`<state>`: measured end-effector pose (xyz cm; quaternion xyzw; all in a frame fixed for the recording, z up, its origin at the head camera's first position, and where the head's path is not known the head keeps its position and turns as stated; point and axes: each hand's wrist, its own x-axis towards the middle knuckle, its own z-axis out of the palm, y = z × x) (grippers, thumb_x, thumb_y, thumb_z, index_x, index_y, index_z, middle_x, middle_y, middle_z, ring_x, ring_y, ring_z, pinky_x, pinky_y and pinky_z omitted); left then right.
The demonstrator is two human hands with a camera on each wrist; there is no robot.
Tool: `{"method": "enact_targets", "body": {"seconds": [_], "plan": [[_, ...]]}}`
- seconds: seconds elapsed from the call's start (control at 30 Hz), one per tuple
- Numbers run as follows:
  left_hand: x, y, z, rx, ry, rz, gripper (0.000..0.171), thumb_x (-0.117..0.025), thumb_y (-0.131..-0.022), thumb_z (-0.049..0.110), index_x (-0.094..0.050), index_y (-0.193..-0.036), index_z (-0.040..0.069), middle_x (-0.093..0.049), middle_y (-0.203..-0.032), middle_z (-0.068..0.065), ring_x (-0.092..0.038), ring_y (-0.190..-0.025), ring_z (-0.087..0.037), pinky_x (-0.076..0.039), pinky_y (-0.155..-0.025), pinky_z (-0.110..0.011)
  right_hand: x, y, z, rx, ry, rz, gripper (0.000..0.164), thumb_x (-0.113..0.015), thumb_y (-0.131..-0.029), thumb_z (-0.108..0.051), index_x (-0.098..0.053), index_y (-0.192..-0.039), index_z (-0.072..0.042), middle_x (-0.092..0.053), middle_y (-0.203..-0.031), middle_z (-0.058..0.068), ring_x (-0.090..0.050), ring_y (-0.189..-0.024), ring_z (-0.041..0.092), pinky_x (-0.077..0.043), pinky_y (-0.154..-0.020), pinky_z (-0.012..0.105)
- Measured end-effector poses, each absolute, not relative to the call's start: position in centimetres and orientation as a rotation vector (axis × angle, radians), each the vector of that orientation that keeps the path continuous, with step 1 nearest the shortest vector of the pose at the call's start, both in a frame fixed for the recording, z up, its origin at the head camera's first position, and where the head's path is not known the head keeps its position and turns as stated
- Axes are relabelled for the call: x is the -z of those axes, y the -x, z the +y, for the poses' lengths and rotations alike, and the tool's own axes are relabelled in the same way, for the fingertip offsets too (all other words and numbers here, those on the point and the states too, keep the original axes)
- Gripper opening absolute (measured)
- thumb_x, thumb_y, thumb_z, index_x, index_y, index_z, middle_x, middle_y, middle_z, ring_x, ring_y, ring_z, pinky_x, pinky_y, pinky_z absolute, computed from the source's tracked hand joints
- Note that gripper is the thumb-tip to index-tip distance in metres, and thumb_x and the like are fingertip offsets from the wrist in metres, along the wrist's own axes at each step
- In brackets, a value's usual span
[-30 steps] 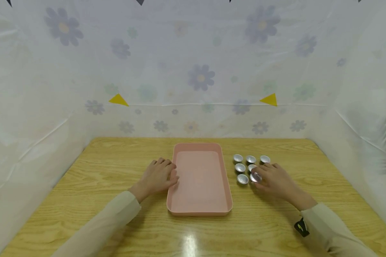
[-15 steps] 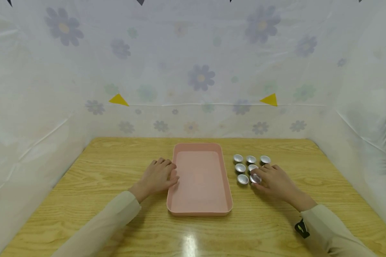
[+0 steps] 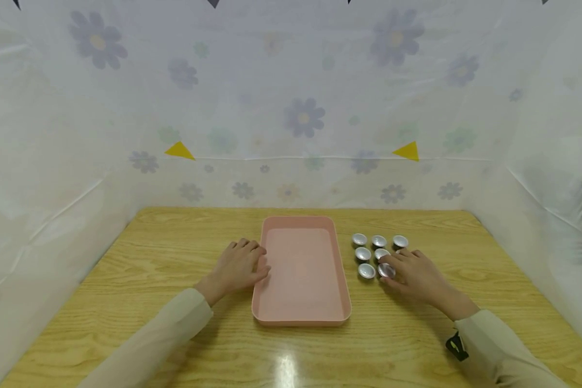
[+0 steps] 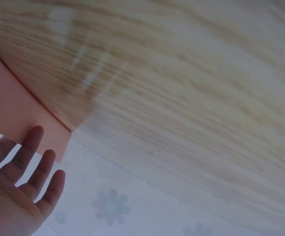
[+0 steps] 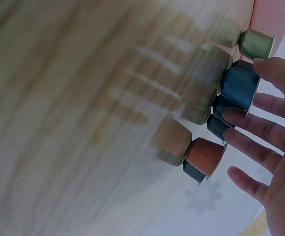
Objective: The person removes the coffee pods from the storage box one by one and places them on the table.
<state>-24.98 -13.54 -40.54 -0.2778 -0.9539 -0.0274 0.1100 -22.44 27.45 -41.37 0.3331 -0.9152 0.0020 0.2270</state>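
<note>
Near the right end of the table, my right hand [image 3: 417,277] pinches a coffee capsule [image 3: 386,270] between thumb and index finger. In the right wrist view that capsule is dark blue with its foil lid toward my palm; the other fingers are loosely spread. Several more coffee capsules [image 3: 366,271] stand around it in rows, silver lids up; a green capsule [image 5: 255,45] and an orange-brown capsule [image 5: 205,155] show there. At the left, my left hand [image 3: 237,267] lies at the rim of a pink tray [image 3: 300,323], fingers relaxed against its side, thumb reaching over the rim.
The shallow tray sits mid-table, just left of the capsules. A wood-grain table [image 3: 140,269] carries everything. Flowered sheeting [image 3: 242,108] encloses the back and both sides. Near the right cuff is a small black item [image 3: 457,346].
The right hand, with its pinched capsule, has stayed almost in place, the capsule a touch lower in view. The left hand and the tray have not moved.
</note>
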Motion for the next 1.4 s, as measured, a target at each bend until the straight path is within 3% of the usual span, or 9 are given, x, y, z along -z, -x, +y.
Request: {"method": "enact_targets", "body": {"seconds": [0.6,1.4], "plan": [[40.64,25.10,-13.60,0.076,0.827,-2.805,0.043,-0.050,-0.087,0.047,-0.062,-0.112,0.014,-0.059,-0.114,-0.004,-0.051,-0.107,-0.025,-0.042,-0.091,-0.044,41.06,22.08,27.27,-0.032,-0.872,-2.589,0.036,-0.073,-0.074,-0.033,-0.063,-0.102,-0.014,-0.061,-0.081,-0.006,-0.055,-0.077,0.015,-0.046,-0.075,0.045],[40.46,24.97,-13.53,0.069,0.814,-2.823,0.042,-0.050,-0.087,0.047,-0.062,-0.112,0.015,-0.059,-0.115,-0.004,-0.050,-0.108,-0.026,-0.041,-0.092,-0.045,40.75,22.10,27.67,-0.031,-0.887,-2.523,0.039,-0.076,-0.069,-0.035,-0.062,-0.099,-0.015,-0.060,-0.076,-0.006,-0.055,-0.073,0.014,-0.046,-0.071,0.043]]}}
